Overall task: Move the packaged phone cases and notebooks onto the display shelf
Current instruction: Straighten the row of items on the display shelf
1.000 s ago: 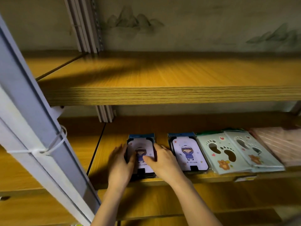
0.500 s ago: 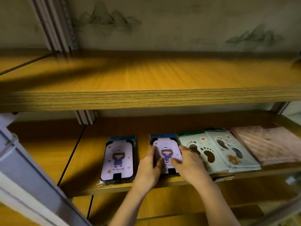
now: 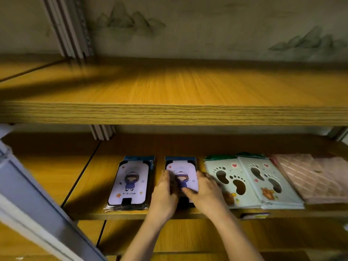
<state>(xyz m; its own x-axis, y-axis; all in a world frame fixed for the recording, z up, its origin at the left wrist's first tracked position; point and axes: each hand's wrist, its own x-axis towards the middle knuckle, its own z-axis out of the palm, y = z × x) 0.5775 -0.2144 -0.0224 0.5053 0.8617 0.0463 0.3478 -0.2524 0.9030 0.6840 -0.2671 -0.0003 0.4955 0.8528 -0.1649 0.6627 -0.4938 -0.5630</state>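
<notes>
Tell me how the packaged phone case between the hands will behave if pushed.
The phone case lies flat, so tipping or rolling seems unlikely. Its plastic wrap would probably slide easily on the shelf. It looks stiff: left hand and right hand press its edges without bending it.

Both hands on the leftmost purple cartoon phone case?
No, the left hand and right hand rest on the second packaged purple cartoon-girl phone case; the leftmost case lies untouched beside it.

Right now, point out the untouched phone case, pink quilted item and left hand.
untouched phone case (image 3: 130, 182), head view, lilac card.
pink quilted item (image 3: 316, 178), head view, cover's middle.
left hand (image 3: 164, 193), head view, back of hand.
</notes>
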